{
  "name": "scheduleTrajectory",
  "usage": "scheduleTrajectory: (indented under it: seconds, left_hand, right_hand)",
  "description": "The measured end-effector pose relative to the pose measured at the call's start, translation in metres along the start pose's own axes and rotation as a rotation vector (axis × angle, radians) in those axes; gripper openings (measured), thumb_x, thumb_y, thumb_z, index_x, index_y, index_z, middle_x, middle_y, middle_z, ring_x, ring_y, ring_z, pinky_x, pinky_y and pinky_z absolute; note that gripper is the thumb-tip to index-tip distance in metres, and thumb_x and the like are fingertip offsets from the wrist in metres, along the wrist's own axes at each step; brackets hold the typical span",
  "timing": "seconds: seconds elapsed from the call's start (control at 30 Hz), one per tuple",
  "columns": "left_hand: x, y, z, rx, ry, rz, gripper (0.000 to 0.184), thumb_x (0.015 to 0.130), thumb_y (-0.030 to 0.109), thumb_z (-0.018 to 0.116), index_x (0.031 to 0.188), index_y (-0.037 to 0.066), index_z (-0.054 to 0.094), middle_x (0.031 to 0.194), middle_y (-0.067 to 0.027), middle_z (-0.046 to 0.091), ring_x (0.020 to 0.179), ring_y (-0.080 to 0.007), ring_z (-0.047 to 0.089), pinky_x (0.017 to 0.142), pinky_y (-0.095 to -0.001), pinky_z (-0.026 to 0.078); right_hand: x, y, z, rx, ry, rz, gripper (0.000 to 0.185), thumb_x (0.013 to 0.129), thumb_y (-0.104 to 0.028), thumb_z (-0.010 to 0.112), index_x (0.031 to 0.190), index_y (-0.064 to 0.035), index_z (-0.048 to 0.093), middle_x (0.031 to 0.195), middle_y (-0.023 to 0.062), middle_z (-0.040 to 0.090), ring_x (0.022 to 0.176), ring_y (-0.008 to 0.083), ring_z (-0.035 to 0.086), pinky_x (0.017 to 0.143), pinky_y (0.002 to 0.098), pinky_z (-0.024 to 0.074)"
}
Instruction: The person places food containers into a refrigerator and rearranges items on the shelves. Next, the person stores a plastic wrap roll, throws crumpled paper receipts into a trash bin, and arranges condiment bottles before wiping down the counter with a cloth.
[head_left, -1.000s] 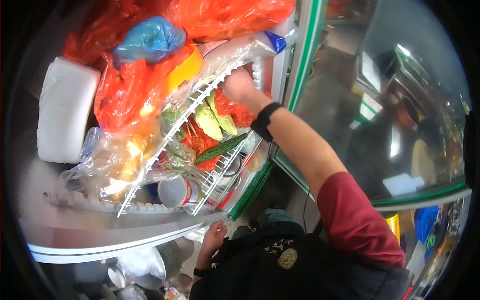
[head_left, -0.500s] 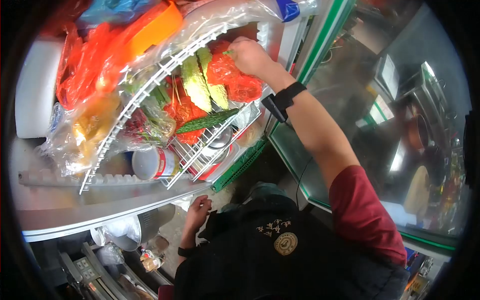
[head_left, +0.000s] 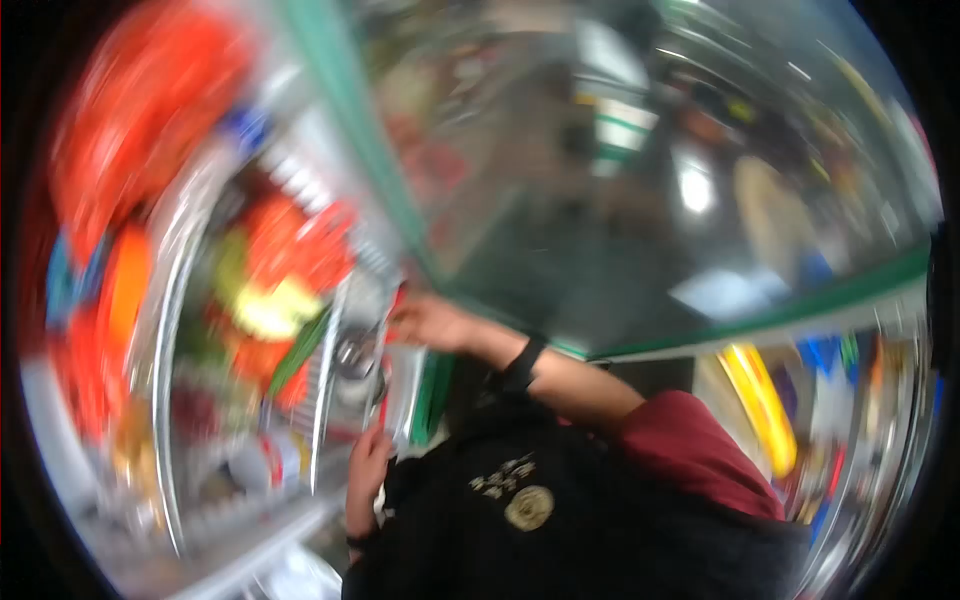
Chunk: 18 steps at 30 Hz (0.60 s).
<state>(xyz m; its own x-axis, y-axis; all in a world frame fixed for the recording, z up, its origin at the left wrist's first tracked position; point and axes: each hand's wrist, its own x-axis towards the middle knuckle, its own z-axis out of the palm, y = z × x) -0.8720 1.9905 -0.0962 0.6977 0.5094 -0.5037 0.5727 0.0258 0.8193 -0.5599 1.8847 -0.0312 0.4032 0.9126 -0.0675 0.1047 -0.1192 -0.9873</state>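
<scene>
Blurred by motion, my right hand (head_left: 432, 321) is at the front of an open glass-door fridge, beside a round metal container (head_left: 357, 355) below the wire shelf (head_left: 325, 400). Its fingers look loosely apart, with nothing visible in them. Near the fridge's front edge, my left hand (head_left: 370, 462) is held low, its fingers loosely extended and nothing visible in it. On the shelf lie red plastic bags (head_left: 295, 240), a pale green bitter melon (head_left: 275, 308) and a dark green cucumber-like vegetable (head_left: 300, 355).
The glass door (head_left: 560, 250) stands open at the right, with a green-edged frame. Upper-shelf goods include a large red bag (head_left: 150, 110) and an orange item (head_left: 125, 290). A white tub (head_left: 265, 460) sits lower in the fridge. A yellow object (head_left: 760, 405) is at the right.
My right hand has left the red bag and drawn back down toward the fridge front. The head view has swung right, so the fridge now appears further left and the door fills more.
</scene>
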Motion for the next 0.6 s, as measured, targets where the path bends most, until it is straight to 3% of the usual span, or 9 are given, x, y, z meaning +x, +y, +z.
scheduleTrajectory:
  seconds: [0.07, 0.1, 0.13, 0.17, 0.23, 0.43, 0.57, 0.6]
  left_hand:
    - [0.006, 0.028, 0.005, -0.055, -0.11, -0.084, 0.035, 0.094, 0.018, 0.052, 0.123, -0.001, 0.05, 0.109, -0.0125, 0.061, 0.085, -0.0159, 0.059, 0.073, -0.0269, 0.048]
    - [0.012, 0.03, 0.006, -0.073, -0.178, -0.066, 0.034, 0.094, 0.018, 0.052, 0.122, -0.001, 0.049, 0.11, -0.0126, 0.06, 0.083, -0.0135, 0.058, 0.071, -0.0256, 0.048]
    - [0.017, 0.038, 0.004, -0.077, -0.26, -0.125, 0.033, 0.093, 0.019, 0.052, 0.121, 0.0, 0.05, 0.109, -0.0119, 0.06, 0.083, -0.0123, 0.057, 0.069, -0.0246, 0.047]
    - [0.024, 0.041, 0.008, -0.011, -0.314, -0.137, 0.035, 0.093, 0.02, 0.051, 0.122, 0.001, 0.049, 0.109, -0.0115, 0.06, 0.085, -0.0149, 0.058, 0.07, -0.0264, 0.048]
    - [0.03, 0.054, 0.025, 0.051, -0.406, -0.13, 0.036, 0.092, 0.02, 0.051, 0.122, 0.001, 0.047, 0.11, -0.0118, 0.059, 0.084, -0.0172, 0.058, 0.07, -0.0284, 0.049]
    - [0.049, 0.069, 0.081, 0.138, -0.634, -0.016, 0.043, 0.089, 0.022, 0.055, 0.123, -0.003, 0.045, 0.106, -0.0149, 0.059, 0.081, -0.0208, 0.06, 0.068, -0.0302, 0.051]
    - [0.057, 0.073, 0.119, 0.155, -0.644, -0.024, 0.038, 0.089, 0.022, 0.055, 0.121, 0.003, 0.048, 0.106, -0.0092, 0.06, 0.081, -0.0174, 0.058, 0.067, -0.0286, 0.048]
    - [0.061, 0.072, 0.124, 0.078, -0.674, -0.011, 0.031, 0.09, 0.015, 0.053, 0.118, 0.003, 0.05, 0.105, -0.0094, 0.06, 0.085, -0.0169, 0.057, 0.071, -0.0286, 0.049]
  right_hand:
    - [-0.049, -0.002, -0.014, -0.151, 0.021, -0.025, 0.034, 0.093, -0.034, 0.047, 0.09, -0.0035, 0.062, 0.075, 0.004, 0.058, 0.067, 0.0169, 0.051, 0.066, 0.0353, 0.0448]
    - [-0.071, 0.007, -0.019, -0.079, 0.017, 0.1, 0.034, 0.094, -0.032, 0.047, 0.089, -0.0027, 0.062, 0.071, 0.0028, 0.056, 0.065, 0.0146, 0.05, 0.063, 0.0325, 0.0444]
    - [-0.095, 0.01, -0.01, 0.023, 0.158, 0.04, 0.033, 0.095, -0.03, 0.046, 0.088, -0.0025, 0.062, 0.069, 0.0016, 0.055, 0.063, 0.0121, 0.049, 0.06, 0.0294, 0.0444]
    - [-0.122, -0.004, -0.015, 0.15, 0.228, 0.205, 0.028, 0.094, -0.024, 0.047, 0.09, -0.0012, 0.062, 0.071, 0.0013, 0.056, 0.063, 0.0102, 0.051, 0.059, 0.027, 0.0456]
    - [-0.175, -0.011, -0.016, 0.246, 0.368, 0.239, 0.019, 0.092, -0.015, 0.052, 0.094, 0.0008, 0.063, 0.075, 0.0024, 0.06, 0.064, 0.0105, 0.054, 0.062, 0.0257, 0.0477]
    - [-0.331, -0.051, -0.023, 0.441, 0.784, 0.109, 0.012, 0.083, -0.003, 0.062, 0.094, 0.0008, 0.066, 0.076, 0.0039, 0.064, 0.065, 0.0112, 0.059, 0.062, 0.0261, 0.0496]
    - [-0.439, -0.075, -0.054, 0.248, 1.394, 0.003, 0.013, 0.085, 0.001, 0.057, 0.096, 0.0026, 0.064, 0.077, 0.0076, 0.065, 0.066, 0.0138, 0.062, 0.064, 0.0282, 0.0516]
    - [-0.473, -0.08, -0.065, 0.122, 1.592, 0.015, 0.014, 0.086, -0.002, 0.058, 0.097, 0.0016, 0.064, 0.077, 0.0065, 0.065, 0.067, 0.0141, 0.063, 0.065, 0.0281, 0.0516]
